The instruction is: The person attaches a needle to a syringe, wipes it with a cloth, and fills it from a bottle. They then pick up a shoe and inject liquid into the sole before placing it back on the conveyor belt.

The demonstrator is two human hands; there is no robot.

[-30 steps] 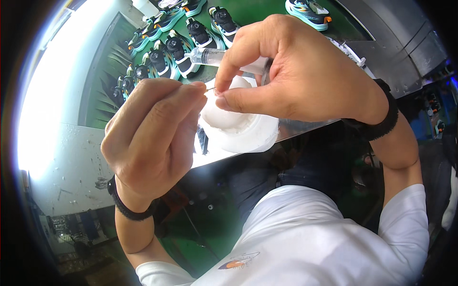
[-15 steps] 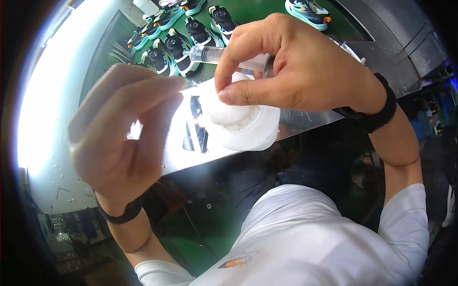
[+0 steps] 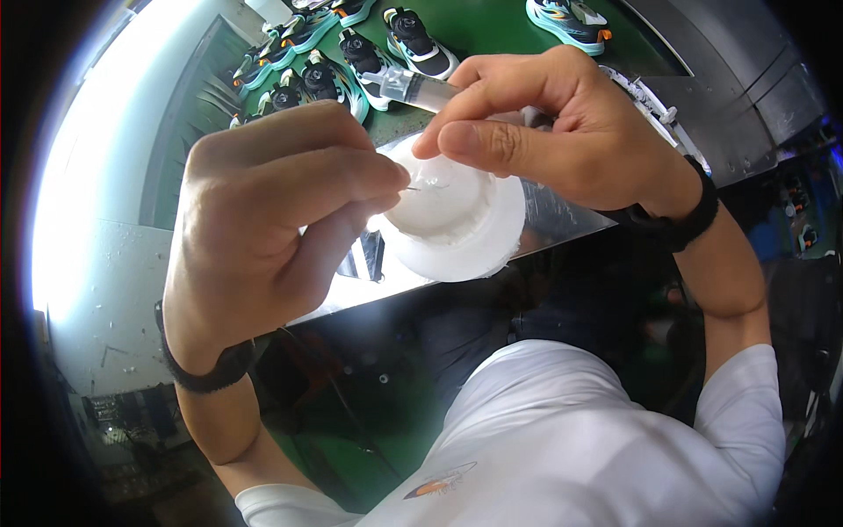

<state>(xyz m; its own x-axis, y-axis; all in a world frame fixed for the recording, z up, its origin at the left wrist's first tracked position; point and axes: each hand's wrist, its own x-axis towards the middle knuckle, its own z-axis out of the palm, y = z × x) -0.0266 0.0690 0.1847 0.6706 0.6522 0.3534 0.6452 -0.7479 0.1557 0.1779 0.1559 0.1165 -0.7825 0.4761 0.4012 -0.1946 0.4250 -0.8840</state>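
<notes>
A clear plastic syringe (image 3: 418, 90) lies in my right hand (image 3: 544, 123), its nozzle pointing left and its rear end hidden by my fingers. The thumb and forefinger of that hand stretch over a round white plastic container (image 3: 500, 241), close to its lid-like top. My left hand (image 3: 272, 211) is closed in a pinch at the container's left side. From its fingertips a thin needle-like piece (image 3: 413, 188) sticks out over the white top (image 3: 443, 206); most of it is hidden by the fingers. Black bands circle both wrists.
Several black sneakers with turquoise soles (image 3: 421, 44) stand on the green surface beyond my hands. One more sneaker (image 3: 569, 22) is at the far right. Dark flat pieces (image 3: 364, 257) lie left of the container, near the metal table edge (image 3: 562, 230). White strips (image 3: 654, 110) rest beside my right wrist.
My left hand has moved right to the container and now pinches a thin piece over it. My right hand has shifted slightly right with the syringe, its fingertips lifting off the white top.
</notes>
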